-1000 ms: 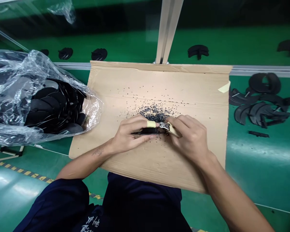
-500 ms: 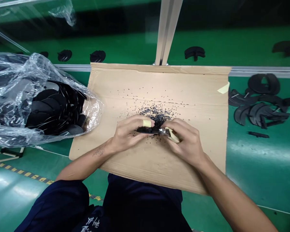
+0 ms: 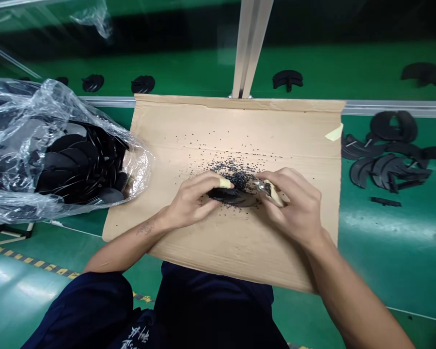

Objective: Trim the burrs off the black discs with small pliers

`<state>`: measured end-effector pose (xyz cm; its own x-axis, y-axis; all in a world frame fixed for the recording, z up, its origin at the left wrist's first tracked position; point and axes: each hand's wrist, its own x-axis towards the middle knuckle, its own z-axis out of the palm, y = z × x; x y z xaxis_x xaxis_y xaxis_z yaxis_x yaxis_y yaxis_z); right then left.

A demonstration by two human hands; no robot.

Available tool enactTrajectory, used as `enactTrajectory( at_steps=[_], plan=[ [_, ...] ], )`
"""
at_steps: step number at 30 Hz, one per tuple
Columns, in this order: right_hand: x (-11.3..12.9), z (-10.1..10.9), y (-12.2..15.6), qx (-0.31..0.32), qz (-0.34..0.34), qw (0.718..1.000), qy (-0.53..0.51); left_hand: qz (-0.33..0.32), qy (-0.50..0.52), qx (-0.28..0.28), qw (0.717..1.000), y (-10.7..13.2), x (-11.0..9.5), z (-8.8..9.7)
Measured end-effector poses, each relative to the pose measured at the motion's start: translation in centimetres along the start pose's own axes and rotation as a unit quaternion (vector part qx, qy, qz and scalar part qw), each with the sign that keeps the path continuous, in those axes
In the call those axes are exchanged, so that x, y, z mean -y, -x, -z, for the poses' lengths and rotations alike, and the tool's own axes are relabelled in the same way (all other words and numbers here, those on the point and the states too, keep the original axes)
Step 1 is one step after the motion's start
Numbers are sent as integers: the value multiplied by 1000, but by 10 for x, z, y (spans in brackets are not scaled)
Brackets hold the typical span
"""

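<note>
My left hand (image 3: 198, 198) pinches a dark, curved black plastic part (image 3: 227, 195) between thumb and fingers. Pale yellow tape wraps one finger of that hand. To the right, my right hand (image 3: 292, 203) is closed round a pair of nippers (image 3: 264, 186), whose metal jaws point left towards the part. A gap lies between jaws and part. Cream-coloured wrapping shows on the handles, though most of them hide in my palm. Many tiny black plastic bits (image 3: 240, 175) are heaped and scattered beneath and beyond my hands on a cardboard sheet (image 3: 203, 247).
A clear plastic bag (image 3: 18, 191) full of black discs stands at the left. Several curved black parts (image 3: 392, 169) and a small black strip (image 3: 385, 201) lie on the green table at right. A metal upright (image 3: 249, 48) and glossy panel rise behind.
My right hand has drawn the nippers away from the part, to the right. The part now tilts, showing more of its face, while my left hand keeps hold of it.
</note>
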<state>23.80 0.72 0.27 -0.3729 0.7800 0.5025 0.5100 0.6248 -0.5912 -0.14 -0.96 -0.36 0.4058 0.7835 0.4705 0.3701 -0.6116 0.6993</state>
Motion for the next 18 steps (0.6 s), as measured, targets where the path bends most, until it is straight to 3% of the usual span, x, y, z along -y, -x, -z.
enactTrajectory(
  at_steps=[3, 6, 18],
  plan=[
    [-6, 1, 1, 53, 30, 995, 82, 13, 50, -3, 999, -1, -4, -1],
    [-8, -1, 2, 80, 62, 991, 88, 14, 71, -9, 997, 1, -6, -2],
    [-1, -1, 4, 42, 102, 975, 190, 12, 95, -9, 995, 4, -4, -4]
  ],
)
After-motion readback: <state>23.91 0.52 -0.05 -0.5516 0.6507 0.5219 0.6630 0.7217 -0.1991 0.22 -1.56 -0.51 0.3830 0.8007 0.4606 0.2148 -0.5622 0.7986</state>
